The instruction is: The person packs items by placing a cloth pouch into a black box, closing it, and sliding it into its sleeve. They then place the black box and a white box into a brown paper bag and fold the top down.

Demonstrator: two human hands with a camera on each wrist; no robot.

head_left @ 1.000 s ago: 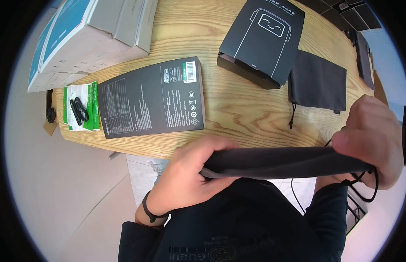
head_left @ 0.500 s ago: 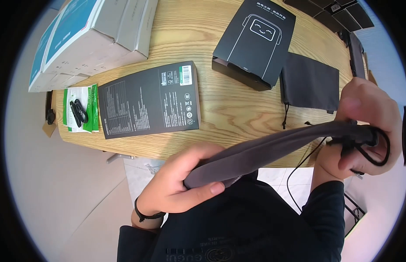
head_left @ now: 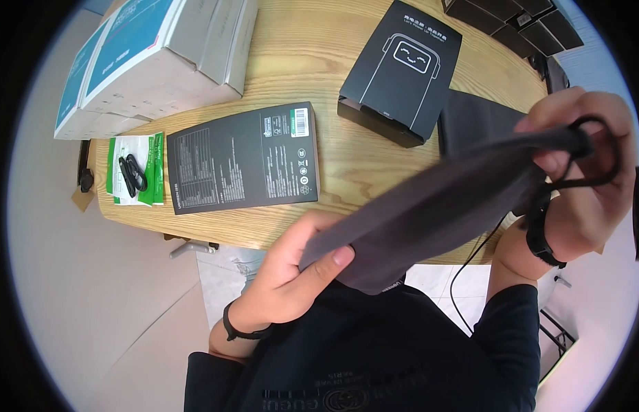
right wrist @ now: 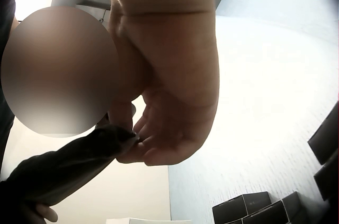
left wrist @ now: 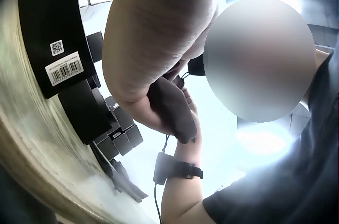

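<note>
Over the light wooden tabletop (head_left: 347, 165), a dark grey drawstring cloth pouch (head_left: 429, 206) hangs stretched in mid-air between two hands.
The left hand (head_left: 295, 275) pinches its closed bottom end; the right hand (head_left: 584, 172) grips the mouth, black cord (head_left: 601, 154) looped round its fingers. That cord could snag, or the thin pinch slip and drop the pouch. Versus a second ago, the right end rides higher and the cloth slants.

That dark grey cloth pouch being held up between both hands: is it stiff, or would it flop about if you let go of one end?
Probably floppy: the grey pouch sags and creases between the left hand and the right hand instead of holding flat. It looks light, since fingertip pinches alone carry it. Its drawstring loops loosely round the right fingers, so it would likely dangle and snag.
</note>
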